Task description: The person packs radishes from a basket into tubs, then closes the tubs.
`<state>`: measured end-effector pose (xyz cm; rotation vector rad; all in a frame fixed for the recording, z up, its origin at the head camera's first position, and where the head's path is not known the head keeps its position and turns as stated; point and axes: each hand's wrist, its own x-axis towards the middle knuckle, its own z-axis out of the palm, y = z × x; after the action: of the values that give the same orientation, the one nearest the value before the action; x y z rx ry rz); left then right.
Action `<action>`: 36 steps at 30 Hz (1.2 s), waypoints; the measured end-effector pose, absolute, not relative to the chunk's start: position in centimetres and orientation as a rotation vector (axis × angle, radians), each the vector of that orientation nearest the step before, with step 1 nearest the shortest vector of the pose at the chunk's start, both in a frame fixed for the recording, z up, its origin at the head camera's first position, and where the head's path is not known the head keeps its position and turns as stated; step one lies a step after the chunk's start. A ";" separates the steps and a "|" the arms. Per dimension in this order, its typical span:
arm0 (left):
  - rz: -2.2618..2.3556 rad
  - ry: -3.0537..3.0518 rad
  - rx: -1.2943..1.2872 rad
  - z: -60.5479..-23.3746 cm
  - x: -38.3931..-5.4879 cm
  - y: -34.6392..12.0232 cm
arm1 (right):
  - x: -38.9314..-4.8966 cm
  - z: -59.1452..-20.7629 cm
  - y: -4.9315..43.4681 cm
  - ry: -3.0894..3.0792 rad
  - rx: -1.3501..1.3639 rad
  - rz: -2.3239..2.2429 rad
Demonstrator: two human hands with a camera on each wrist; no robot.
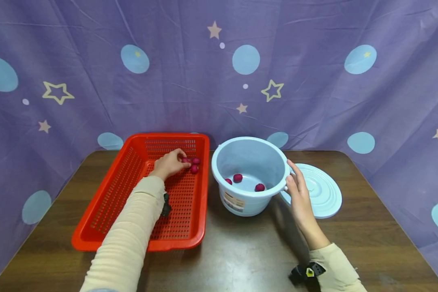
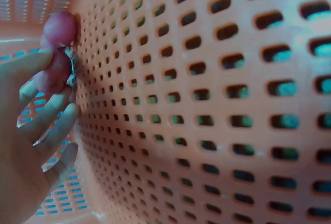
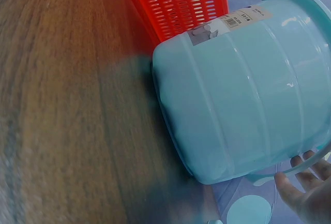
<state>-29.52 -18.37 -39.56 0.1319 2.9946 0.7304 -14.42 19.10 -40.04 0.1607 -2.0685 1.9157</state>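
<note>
Hands reach over wooden table, facing purple curtain.

A brown wooden worktop carries a red basket on the left. Right of it stand a pale blue bucket and, farther right, a round lid.

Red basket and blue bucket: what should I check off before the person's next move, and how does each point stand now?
1. Red ball between thumb and fingers of the left grip: ok.
2. That hold firm enough to lift: cannot tell; pressure does not show.
3. Bucket upright, mouth uncovered: ok; three red balls show inside.
4. Lid off the bucket: ok, it lies on the table beside it.
5. Right grip steadying the bucket: cannot tell; its fingers are at the rim and handle.
6. Basket emptied of red balls: not ok; others lie by the left grip.
</note>
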 end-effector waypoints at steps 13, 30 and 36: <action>0.699 3.066 0.266 -37.3 -29.1 -18.1 | -14.5 -40.1 19.0 -2.049 0.172 1.932; 0.824 3.214 0.502 -31.9 -26.0 -16.9 | -14.5 -40.2 19.0 -2.032 0.179 1.933; 0.877 3.225 0.644 -30.3 -24.7 -15.3 | -14.5 -40.2 19.0 -2.041 0.171 1.929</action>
<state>-24.71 -15.30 -30.26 0.6442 3.2250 0.8769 -14.49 19.03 -40.20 0.1709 -2.0405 1.9286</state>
